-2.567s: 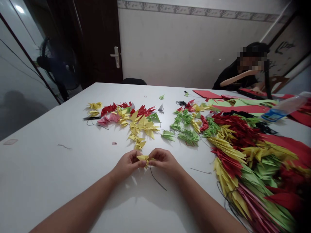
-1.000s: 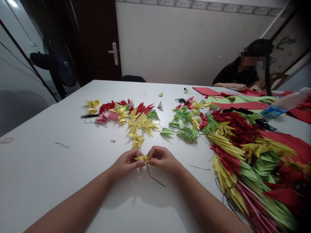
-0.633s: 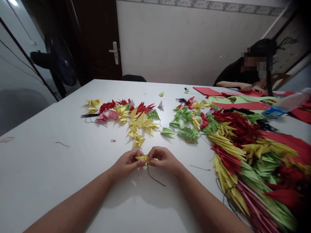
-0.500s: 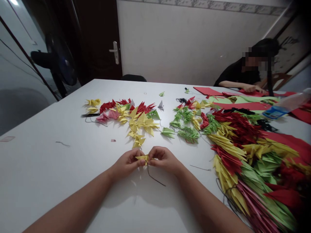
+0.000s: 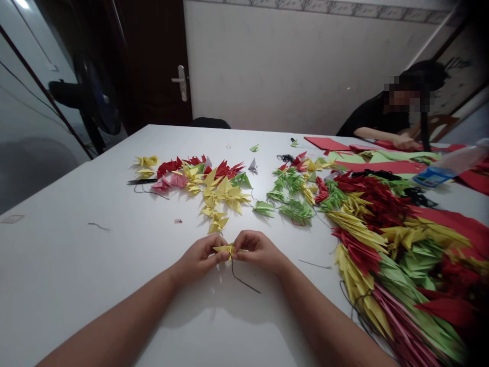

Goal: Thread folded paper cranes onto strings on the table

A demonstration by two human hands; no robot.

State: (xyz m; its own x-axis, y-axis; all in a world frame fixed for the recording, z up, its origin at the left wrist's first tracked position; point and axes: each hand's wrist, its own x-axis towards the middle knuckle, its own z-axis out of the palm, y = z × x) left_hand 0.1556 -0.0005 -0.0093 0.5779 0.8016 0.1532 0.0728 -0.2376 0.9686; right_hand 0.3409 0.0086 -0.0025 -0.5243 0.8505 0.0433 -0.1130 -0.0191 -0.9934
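Note:
Between my two hands, near the table's middle front, is a small folded yellow paper piece (image 5: 225, 248). My left hand (image 5: 204, 256) pinches its left side, and my right hand (image 5: 255, 251) pinches its right side. A dark cord (image 5: 241, 281) hangs from the piece and trails to the lower right on the white table (image 5: 95, 270). Just beyond my fingers, a strand of yellow folded papers (image 5: 217, 206) runs back to red and pink ones (image 5: 171, 181). The fingertips partly hide the yellow piece.
A large heap of red, yellow and green folded papers (image 5: 367, 224) covers the right side. Black scissors (image 5: 141, 181) lie at the left back. A plastic bottle (image 5: 446, 165) lies at the right. Across the table sits a person (image 5: 382, 120), hands on red paper.
The person across the table has shifted slightly to the right, and their hands are now closer together. My hands and the yellow piece have hardly moved.

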